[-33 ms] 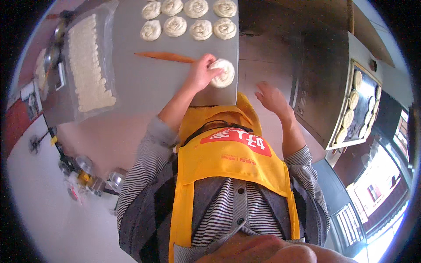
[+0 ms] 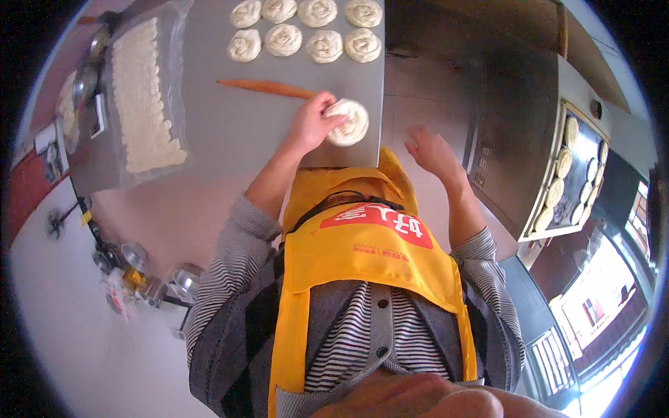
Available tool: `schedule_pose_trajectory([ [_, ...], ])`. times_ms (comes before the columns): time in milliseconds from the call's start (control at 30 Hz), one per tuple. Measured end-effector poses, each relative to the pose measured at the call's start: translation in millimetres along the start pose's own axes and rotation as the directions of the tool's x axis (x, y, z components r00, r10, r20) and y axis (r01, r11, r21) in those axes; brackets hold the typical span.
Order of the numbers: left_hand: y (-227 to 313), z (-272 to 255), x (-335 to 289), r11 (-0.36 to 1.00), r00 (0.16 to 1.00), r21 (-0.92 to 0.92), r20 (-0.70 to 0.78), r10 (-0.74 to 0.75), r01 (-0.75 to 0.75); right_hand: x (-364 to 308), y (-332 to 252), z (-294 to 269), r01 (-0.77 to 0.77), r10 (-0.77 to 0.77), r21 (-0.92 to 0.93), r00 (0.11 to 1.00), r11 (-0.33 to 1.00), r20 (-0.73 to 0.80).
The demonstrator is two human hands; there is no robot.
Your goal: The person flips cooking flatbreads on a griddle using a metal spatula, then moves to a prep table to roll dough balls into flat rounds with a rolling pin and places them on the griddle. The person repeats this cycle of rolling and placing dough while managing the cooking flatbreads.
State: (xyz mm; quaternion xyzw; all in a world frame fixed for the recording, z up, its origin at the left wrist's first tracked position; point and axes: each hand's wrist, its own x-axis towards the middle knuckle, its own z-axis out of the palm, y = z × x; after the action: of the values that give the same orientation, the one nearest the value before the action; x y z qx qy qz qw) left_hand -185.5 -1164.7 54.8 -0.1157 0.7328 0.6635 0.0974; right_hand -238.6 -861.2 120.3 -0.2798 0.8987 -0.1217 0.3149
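Note:
My left hand (image 2: 313,125) is at the near right corner of the grey table, its fingers and thumb closed on the left side of a round, coiled dough piece (image 2: 348,124). The coil's spiral top faces up. Just beyond that hand lies a wooden rolling pin (image 2: 261,86) with a tapered end; the hand hides its right end. To the right of the table edge my right hand (image 2: 433,151) hangs in the air, fingers loosely bent and apart, holding nothing.
Several coiled dough rounds (image 2: 283,40) sit in rows at the table's far side. A long flat dough sheet (image 2: 143,104) lies on plastic at the left. At the right, a griddle (image 2: 582,146) carrying several flat dough rounds tops a dark cabinet (image 2: 512,139).
My left hand and the dough coil have shifted slightly nearer and to the left over the table. The whole view has shifted a little; my right hand has hardly moved.

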Motion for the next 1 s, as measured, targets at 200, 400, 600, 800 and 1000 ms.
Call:
schedule_pose_trajectory([
  [200,-36.3,-56.2,-58.2,0.549,0.930,0.832,-0.259,0.260,0.079,132.0,-68.5,23.0,0.262,-0.230,0.053,0.915,0.964,-0.332],
  [400,-49.9,-16.4,-76.0,0.366,0.961,0.923,0.017,0.277,-0.122,204.1,-134.5,67.7,0.324,-0.330,-0.087,0.848,0.942,-0.414],
  [600,-50.4,-11.9,-73.0,0.477,0.959,0.870,-0.020,0.284,-0.123,211.8,-116.4,81.0,0.356,-0.336,-0.029,0.848,0.934,-0.410],
  [800,-56.8,-61.3,-103.6,0.573,0.858,0.819,-0.273,0.435,-0.030,116.5,-86.0,75.6,0.366,-0.362,-0.046,0.883,0.930,-0.300],
  [1000,-90.0,-63.2,-108.5,0.451,0.914,0.886,-0.267,0.305,0.108,87.2,-77.9,109.2,0.431,-0.441,-0.099,0.861,0.897,-0.254],
])
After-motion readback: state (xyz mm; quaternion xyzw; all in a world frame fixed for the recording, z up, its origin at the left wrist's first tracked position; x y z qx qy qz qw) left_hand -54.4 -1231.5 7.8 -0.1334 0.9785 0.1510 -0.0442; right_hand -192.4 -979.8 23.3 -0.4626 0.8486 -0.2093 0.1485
